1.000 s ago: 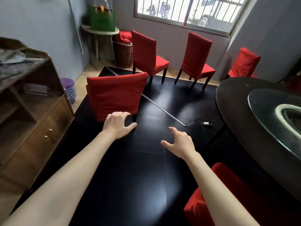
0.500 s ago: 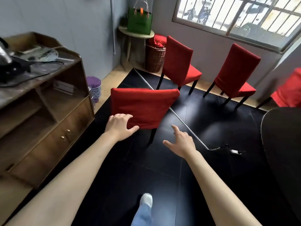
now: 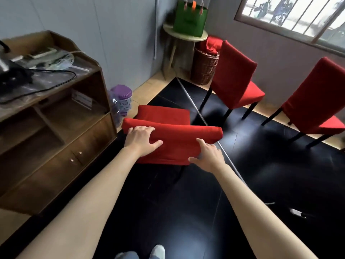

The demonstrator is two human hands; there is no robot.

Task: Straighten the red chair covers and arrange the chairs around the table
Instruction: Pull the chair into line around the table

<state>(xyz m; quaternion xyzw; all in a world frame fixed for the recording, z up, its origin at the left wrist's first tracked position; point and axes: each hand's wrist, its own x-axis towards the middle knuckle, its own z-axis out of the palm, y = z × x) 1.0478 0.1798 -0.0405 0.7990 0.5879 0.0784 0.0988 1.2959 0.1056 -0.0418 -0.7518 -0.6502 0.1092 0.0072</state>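
The nearest red-covered chair [image 3: 179, 135] stands just in front of me with its back toward me and its seat beyond. My left hand [image 3: 141, 139] grips the top edge of the backrest near its left end, fingers over the top and thumb on the near face. Spread and relaxed, my right hand [image 3: 207, 156] touches the lower right of the backrest's near face. Two more red-covered chairs [image 3: 233, 75] [image 3: 313, 94] stand at the right under the window. The table is out of view.
A wooden cabinet [image 3: 56, 128] stands close on the left, a purple-lidded jar [image 3: 121, 101] beside it. A wicker basket [image 3: 204, 68] and a stool with a green bag [image 3: 190, 17] fill the corner. A thin rod [image 3: 194, 107] and a plug [image 3: 296, 212] lie on the black floor.
I have stepped up to the nearest chair. My left hand now grips its top edge and my right hand has reached its backrest. The view turned left; the table left the frame.
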